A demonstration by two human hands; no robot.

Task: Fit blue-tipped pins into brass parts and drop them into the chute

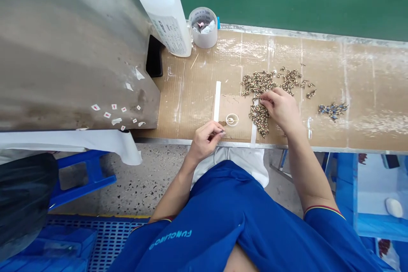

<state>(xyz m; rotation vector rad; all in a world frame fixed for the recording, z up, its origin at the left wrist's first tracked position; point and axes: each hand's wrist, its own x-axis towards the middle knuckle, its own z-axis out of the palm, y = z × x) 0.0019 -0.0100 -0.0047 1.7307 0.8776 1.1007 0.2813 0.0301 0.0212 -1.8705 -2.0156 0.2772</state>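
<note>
My left hand (205, 139) is closed in a pinch at the front edge of the table, with a tiny dark piece at its fingertips that is too small to name. Beside it lies a small round white cap-like dish (232, 120) with something pale in it. My right hand (283, 108) reaches into a pile of small brass-coloured metal parts (259, 83), thumb and fingers pinched together. What those fingers hold, if anything, is hidden. More of the parts spread below and behind that hand. A smaller cluster of blue-and-metal parts (333, 110) lies farther right.
A white bottle with a blue cap (167, 17) stands at the back left, beside a tape roll (204, 42) holding scraps. A black phone-like object (154, 57) lies near the metal panel (79, 51). A white strip (217, 101) is on the cardboard-covered tabletop (191, 93).
</note>
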